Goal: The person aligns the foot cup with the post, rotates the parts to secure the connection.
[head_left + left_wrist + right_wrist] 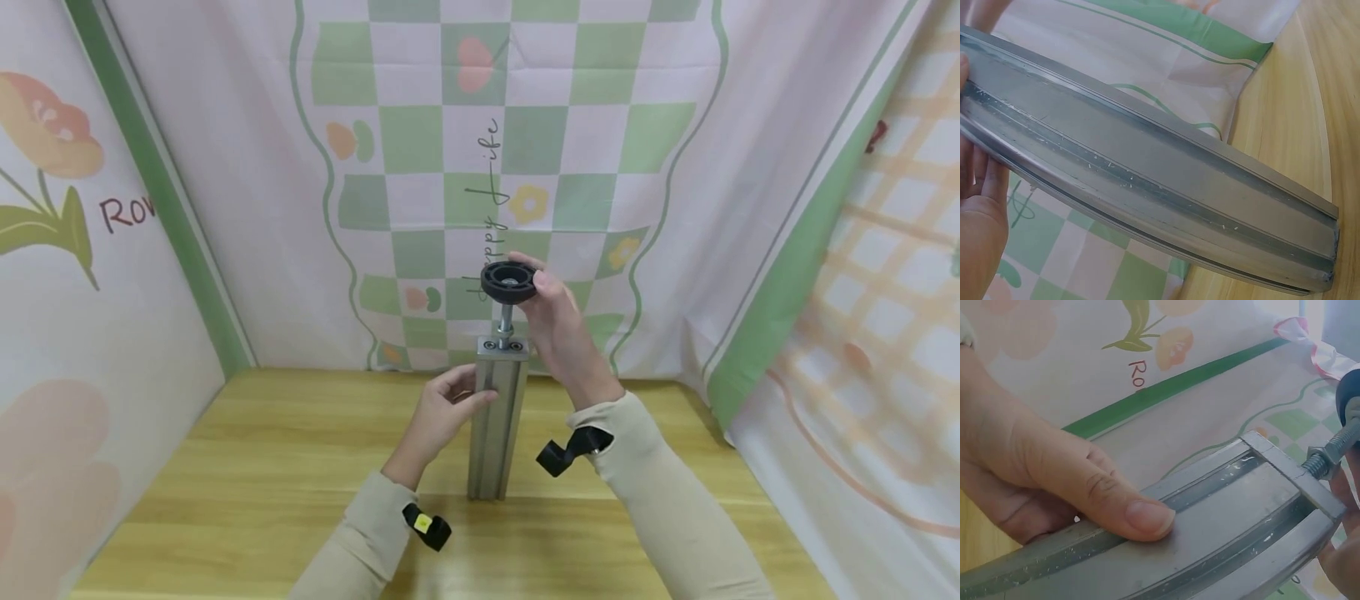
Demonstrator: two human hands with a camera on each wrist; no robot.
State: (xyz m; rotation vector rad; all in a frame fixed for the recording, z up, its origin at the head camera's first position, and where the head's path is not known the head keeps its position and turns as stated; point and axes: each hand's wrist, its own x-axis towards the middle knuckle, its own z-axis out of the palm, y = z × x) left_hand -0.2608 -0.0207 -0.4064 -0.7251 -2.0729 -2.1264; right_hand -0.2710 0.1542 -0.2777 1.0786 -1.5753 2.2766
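Note:
An aluminium extrusion profile (491,442) stands upright on the wooden table, slotted grooves running along its sides. My left hand (438,421) grips its upper part, the thumb (1147,519) lying across the face. A metal end plate (1291,475) with two bolts caps the top. Out of this plate rises a threaded stud (507,317) with a hex nut (1321,456) on it. The stud carries a round black levelling foot (495,292), turned upward. My right hand (566,337) pinches the foot's rim from the right side. Small pale flecks dot the profile's grooves (1129,178).
The wooden table (285,467) reaches back to a patterned cloth curtain (412,200). More printed cloth hangs at the left (142,333) and right (847,350). Black straps with small mounts (427,527) circle both sleeved wrists.

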